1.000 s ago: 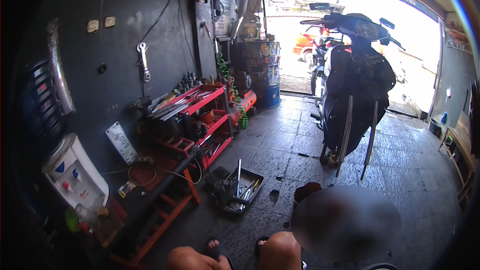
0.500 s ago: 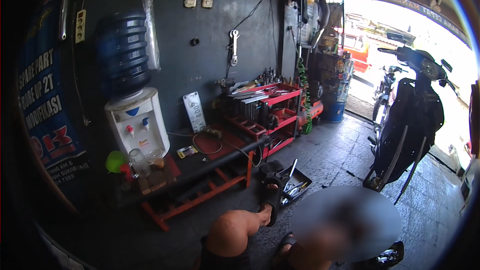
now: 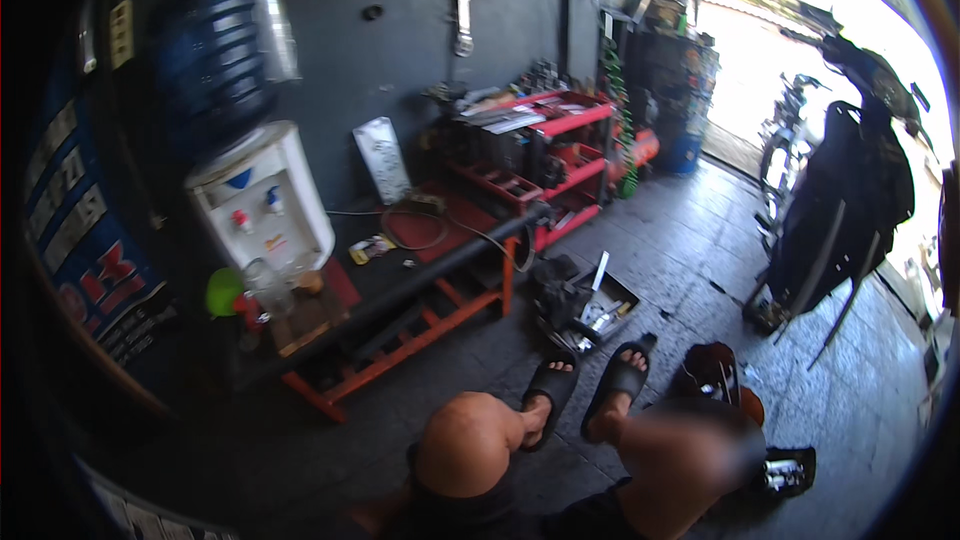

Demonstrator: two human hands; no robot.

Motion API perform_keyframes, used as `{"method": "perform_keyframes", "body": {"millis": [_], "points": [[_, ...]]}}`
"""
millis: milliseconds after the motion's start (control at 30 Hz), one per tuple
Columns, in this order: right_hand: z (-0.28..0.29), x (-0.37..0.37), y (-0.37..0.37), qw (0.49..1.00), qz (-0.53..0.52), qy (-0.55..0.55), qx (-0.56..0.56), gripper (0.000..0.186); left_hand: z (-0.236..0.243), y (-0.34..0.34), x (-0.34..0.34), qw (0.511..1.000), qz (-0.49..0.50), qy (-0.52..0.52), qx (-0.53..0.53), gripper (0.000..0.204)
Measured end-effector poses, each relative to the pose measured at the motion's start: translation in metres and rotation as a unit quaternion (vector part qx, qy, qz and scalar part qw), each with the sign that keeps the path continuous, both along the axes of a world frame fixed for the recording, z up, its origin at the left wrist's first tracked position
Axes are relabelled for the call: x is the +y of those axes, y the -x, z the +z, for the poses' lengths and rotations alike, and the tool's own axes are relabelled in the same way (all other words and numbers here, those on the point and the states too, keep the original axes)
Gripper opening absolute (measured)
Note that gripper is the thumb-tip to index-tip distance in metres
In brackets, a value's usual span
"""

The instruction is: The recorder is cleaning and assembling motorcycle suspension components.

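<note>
Neither of my hands shows clearly. A dim patch of skin (image 3: 378, 518) lies at the lower edge beside my left thigh; it may be part of my left arm, but no fingers can be made out. My bare knees are bent, and my feet wear black slide sandals (image 3: 620, 380). Just beyond them a black tool tray (image 3: 628, 312) on the floor holds several metal tools and a dark bundle. To the right of my feet is a dark red part (image 3: 708, 360), partly hidden by my blurred right leg. A black holder with shiny metal pieces (image 3: 790, 472) lies farther right.
A low bench with an orange frame (image 3: 420, 345) stands left, bearing a water dispenser (image 3: 262, 210), glass mug (image 3: 265, 285) and cable. Behind it is a red tool cart (image 3: 575, 180). A partly stripped scooter (image 3: 835, 205) stands right, near the bright doorway.
The view has tilted downward, so the scene sits higher. My right foot has come into fuller view beside the left one. The dark red part now shows; a blur covered that area before.
</note>
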State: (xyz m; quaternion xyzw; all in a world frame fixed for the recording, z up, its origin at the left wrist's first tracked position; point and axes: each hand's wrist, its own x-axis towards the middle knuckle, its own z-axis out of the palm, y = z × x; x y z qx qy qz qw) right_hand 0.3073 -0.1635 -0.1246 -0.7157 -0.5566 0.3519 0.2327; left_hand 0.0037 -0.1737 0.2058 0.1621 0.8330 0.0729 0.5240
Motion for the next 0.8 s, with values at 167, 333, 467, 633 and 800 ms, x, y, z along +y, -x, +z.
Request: {"method": "perform_keyframes", "body": {"millis": [167,333,467,633,800], "points": [[0.003,0.021,-0.023,0.998,-0.062,0.012,-0.007,0.057,-0.128,-0.013,-0.028,0.999,-0.03,0.027,0.016,0.049],[-0.006,0.062,-0.032,0.993,-0.11,0.032,-0.018,0.057,-0.245,-0.014,-0.066,0.996,-0.049,0.063,0.033,0.048],[-0.007,0.12,0.0,0.999,-0.022,0.034,-0.025,0.056,-0.314,-0.004,-0.064,0.99,-0.111,0.07,0.044,0.047],[-0.049,0.208,0.114,0.979,0.125,0.152,0.063,0.069,-0.39,0.026,-0.025,0.95,-0.301,0.071,0.029,0.045],[-0.08,0.296,0.201,0.968,0.056,0.089,0.227,0.056,-0.431,0.052,0.002,0.904,-0.42,0.077,0.008,0.044]]}}
